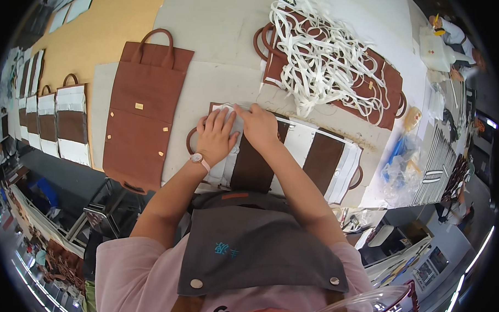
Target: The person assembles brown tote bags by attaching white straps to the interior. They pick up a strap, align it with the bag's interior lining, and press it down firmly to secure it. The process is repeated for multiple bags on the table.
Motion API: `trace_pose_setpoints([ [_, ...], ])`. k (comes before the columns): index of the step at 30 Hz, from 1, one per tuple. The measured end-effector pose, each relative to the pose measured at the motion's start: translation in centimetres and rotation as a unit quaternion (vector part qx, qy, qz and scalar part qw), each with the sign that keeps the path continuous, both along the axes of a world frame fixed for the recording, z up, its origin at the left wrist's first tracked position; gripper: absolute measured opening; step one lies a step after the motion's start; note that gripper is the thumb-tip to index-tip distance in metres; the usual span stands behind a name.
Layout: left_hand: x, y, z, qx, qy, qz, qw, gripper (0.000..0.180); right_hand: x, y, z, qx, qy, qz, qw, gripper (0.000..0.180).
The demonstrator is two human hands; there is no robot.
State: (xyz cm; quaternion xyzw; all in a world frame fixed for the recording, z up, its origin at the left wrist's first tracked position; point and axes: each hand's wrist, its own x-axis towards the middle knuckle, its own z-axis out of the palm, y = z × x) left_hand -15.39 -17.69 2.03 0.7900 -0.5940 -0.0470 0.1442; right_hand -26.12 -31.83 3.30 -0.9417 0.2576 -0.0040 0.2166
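Note:
In front of me lies a flat brown and white bag piece (298,144), lining side up, with brown handles showing at both ends. My left hand (216,134) rests flat on its white left end, fingers stretched out. Beside it my right hand (259,126) is bent over the far edge, one finger pointing left and the rest folded; it seems to grip that edge, and its fingertips are partly hidden. To the left lies a brown bag (144,105) with a looped handle at its top and small yellowish tabs on its front.
Tangled white strips (324,59) cover much of another brown bag piece (392,87) at the far right. Several brown and white bag pieces (70,122) stand in a row at the left. Clear plastic wrap (405,178) and grey rods (439,162) lie on the right.

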Motion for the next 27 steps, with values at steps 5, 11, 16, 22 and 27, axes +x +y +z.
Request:
trace_pose_setpoints([
  [5,-0.1,-0.1,-0.2,-0.006,-0.003,0.001,1.000,0.057,0.7,-1.7,0.4,-0.013,-0.073,-0.148,0.986,0.049],
  [11,0.1,0.0,-0.2,-0.007,-0.010,-0.002,1.000,0.057,-1.2,-1.0,0.2,0.012,-0.065,-0.004,0.998,0.046],
  [16,0.0,-0.1,-0.1,-0.014,-0.013,-0.006,1.000,0.057,-0.8,-0.2,-0.3,0.008,-0.036,-0.011,0.999,0.047],
  [22,-0.1,-0.1,0.0,-0.002,-0.002,-0.005,1.000,0.059,0.6,-0.8,0.1,-0.021,-0.021,-0.090,0.995,0.048],
  [27,-0.2,0.1,-0.4,0.002,-0.007,0.002,1.000,0.058,-0.8,0.2,0.7,0.012,-0.048,0.018,0.999,0.048],
])
